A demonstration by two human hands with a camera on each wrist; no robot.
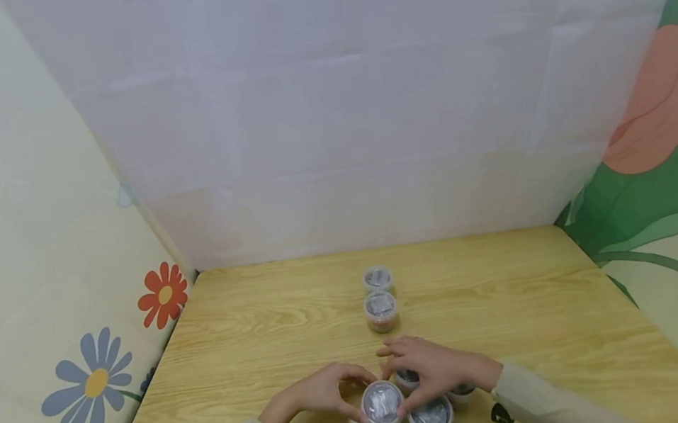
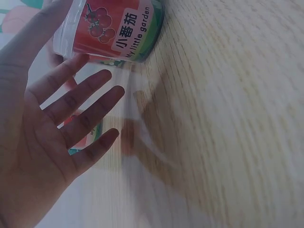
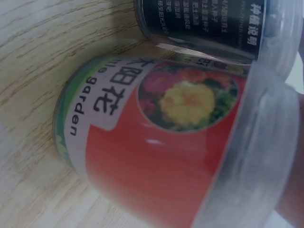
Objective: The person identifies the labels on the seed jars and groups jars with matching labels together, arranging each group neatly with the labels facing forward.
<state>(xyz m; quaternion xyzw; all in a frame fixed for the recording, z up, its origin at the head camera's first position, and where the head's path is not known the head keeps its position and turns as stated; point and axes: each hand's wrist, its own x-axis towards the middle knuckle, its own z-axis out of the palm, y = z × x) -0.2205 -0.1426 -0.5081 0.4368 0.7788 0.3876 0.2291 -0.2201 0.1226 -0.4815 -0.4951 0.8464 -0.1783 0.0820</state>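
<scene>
The tomato tub [image 1: 382, 406] sits between the two hands at the person's side of the table [image 1: 251, 323], and the step in hand looks like a two-handed grip and placing of it. The left hand [image 1: 321, 394] pinches its rim from the left, thumb and forefinger curved round the lid while the other fingers spread loose; the right hand [image 1: 433, 365] holds the rim from the right, thumb on the near side and forefinger on the far side. Whether the tub's base touches the wood or floats just above it, I cannot tell. Good handling here probably means equal, light pressure from both sides, since squeezing only the clear lid could pop it loose; a grip slightly lower, on the labelled wall, should be surer. Room is tight to the right of the tomato tub: a neighbouring tub [image 1: 431, 419] stands just beside it, another tub [image 1: 408, 377] lies partly under the right hand, and a third tub [image 1: 462, 393] shows beneath the right wrist, so that wrist is best carried high and away. The right wrist view shows a flower-labelled tub [image 3: 156, 142] up close; which of the cluster it is, I cannot tell. Beyond the tomato tub, well apart, a nearer tub [image 1: 381, 312] and a farther tub [image 1: 378, 277] form a line, which offers a handy guide for keeping the base level and straight.
</scene>
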